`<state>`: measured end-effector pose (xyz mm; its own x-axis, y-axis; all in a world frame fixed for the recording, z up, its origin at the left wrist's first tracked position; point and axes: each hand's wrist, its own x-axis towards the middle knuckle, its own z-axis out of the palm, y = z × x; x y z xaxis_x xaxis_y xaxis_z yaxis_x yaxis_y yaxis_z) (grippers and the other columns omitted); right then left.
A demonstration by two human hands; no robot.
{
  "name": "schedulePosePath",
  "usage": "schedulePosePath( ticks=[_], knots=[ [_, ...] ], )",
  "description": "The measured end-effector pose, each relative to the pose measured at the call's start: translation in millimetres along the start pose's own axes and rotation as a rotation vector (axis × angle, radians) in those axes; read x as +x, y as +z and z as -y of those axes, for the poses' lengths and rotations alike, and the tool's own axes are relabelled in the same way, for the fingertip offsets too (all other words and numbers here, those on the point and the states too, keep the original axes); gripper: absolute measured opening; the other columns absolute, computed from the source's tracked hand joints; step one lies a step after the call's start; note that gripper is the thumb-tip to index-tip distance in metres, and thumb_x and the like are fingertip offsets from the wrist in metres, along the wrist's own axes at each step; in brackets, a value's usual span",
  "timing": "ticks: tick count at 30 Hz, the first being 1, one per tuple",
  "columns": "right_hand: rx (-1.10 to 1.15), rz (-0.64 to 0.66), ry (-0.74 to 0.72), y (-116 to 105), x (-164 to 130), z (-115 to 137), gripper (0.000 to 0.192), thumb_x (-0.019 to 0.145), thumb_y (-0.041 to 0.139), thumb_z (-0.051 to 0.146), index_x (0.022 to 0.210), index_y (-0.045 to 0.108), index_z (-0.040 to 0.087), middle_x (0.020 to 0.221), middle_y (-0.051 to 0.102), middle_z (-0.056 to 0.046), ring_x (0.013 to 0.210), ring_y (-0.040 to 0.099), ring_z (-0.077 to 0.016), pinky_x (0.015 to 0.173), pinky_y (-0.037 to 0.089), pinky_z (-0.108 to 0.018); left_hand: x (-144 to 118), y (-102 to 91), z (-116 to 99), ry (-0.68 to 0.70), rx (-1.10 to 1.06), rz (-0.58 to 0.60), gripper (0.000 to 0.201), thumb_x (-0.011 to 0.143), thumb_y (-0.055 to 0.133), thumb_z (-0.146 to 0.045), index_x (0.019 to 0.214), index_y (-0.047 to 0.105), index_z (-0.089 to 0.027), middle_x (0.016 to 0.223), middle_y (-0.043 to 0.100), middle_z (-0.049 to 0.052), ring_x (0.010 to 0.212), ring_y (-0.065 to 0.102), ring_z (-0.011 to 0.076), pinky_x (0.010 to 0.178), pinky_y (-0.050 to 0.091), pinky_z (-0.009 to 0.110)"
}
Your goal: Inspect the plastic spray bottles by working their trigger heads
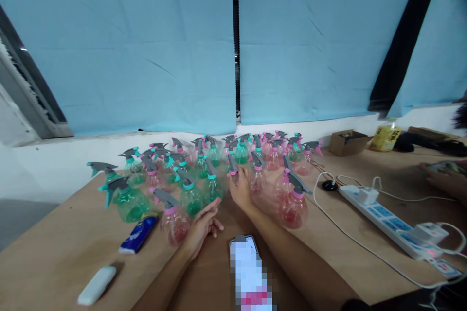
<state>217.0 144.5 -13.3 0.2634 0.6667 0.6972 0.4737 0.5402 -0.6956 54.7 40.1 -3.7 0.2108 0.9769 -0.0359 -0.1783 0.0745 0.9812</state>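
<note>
Several small spray bottles stand crowded on a wooden table (54,257), green ones (129,201) to the left and pink ones (294,206) to the right, all with grey trigger heads. My right hand (241,190) reaches into the group and wraps around a pink-collared spray bottle (232,165), whose body is hidden behind the fingers. My left hand (202,226) rests on the table with fingers apart, next to a pink bottle (175,223). A phone (248,272) lies between my forearms.
A blue packet (138,234) and a white oblong object (97,284) lie front left. A white power strip (390,221) with plugs and cables runs along the right. A cardboard box (348,142) and yellow bottle (385,137) stand far right. Another person's hand (445,182) is at the right edge.
</note>
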Motion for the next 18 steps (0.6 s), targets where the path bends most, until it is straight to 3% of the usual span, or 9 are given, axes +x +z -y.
schedulePosePath(
  ticks=[4, 7, 10, 12, 15, 18],
  knots=[
    [-0.058, -0.04, 0.04, -7, 3, 8, 0.02, 0.074, 0.061, 0.022, 0.094, 0.06, 0.02, 0.098, 0.055, -0.007, 0.099, 0.051, -0.0252, 0.094, 0.041, -0.04, 0, 0.8, -1, 0.0, 0.016, -0.007, 0.048, 0.083, 0.063, -0.031, 0.13, 0.062, -0.02, 0.152, 0.042, 0.018, 0.059, 0.063, 0.0105, 0.042, 0.042, 0.021],
    [0.034, 0.007, 0.09, -13, 4, 15, 0.009, 0.075, 0.062, 0.026, 0.078, 0.056, 0.02, 0.082, 0.055, -0.002, 0.083, 0.052, -0.021, 0.081, 0.043, -0.034, 0, -1.3, -1, -0.013, 0.042, 0.013, 0.047, 0.082, 0.065, -0.035, 0.126, 0.063, -0.019, 0.138, 0.057, 0.017, 0.058, 0.061, 0.0103, 0.043, 0.041, 0.021],
    [0.208, 0.09, 0.171, -17, 5, 20, 0.011, 0.081, 0.058, 0.031, 0.082, 0.059, 0.02, 0.07, 0.054, 0.002, 0.066, 0.05, -0.0164, 0.066, 0.042, -0.028, 2, -3.9, 0, -0.038, 0.09, 0.059, 0.046, 0.081, 0.065, -0.041, 0.122, 0.064, -0.018, 0.111, 0.07, 0.012, 0.056, 0.059, 0.0104, 0.042, 0.038, 0.02],
    [0.285, 0.112, 0.189, -18, 7, 21, 0.015, 0.079, 0.057, 0.027, 0.091, 0.06, 0.02, 0.072, 0.056, 0.003, 0.065, 0.05, -0.0152, 0.064, 0.041, -0.027, 2, -4.4, 0, -0.041, 0.11, 0.079, 0.046, 0.081, 0.065, -0.043, 0.119, 0.065, -0.018, 0.096, 0.07, 0.007, 0.055, 0.058, 0.0106, 0.042, 0.037, 0.02],
    [0.41, 0.23, 0.15, -20, 11, 20, 0.027, 0.074, 0.055, 0.021, 0.1, 0.063, 0.022, 0.08, 0.061, 0.002, 0.069, 0.052, -0.0144, 0.068, 0.043, -0.026, 0, -3.2, -1, -0.032, 0.105, 0.075, 0.045, 0.08, 0.066, -0.045, 0.116, 0.065, -0.018, 0.086, 0.067, 0.004, 0.055, 0.057, 0.0102, 0.042, 0.035, 0.019],
    [0.538, 0.406, 0.142, -24, 17, 19, 0.027, 0.072, 0.055, 0.019, 0.097, 0.068, 0.022, 0.084, 0.064, 0.001, 0.069, 0.053, -0.0135, 0.067, 0.044, -0.025, -1, -1.7, -2, -0.031, 0.091, 0.069, 0.044, 0.08, 0.065, -0.045, 0.115, 0.064, -0.018, 0.084, 0.066, 0.003, 0.055, 0.056, 0.0099, 0.042, 0.034, 0.019]
  ],
)
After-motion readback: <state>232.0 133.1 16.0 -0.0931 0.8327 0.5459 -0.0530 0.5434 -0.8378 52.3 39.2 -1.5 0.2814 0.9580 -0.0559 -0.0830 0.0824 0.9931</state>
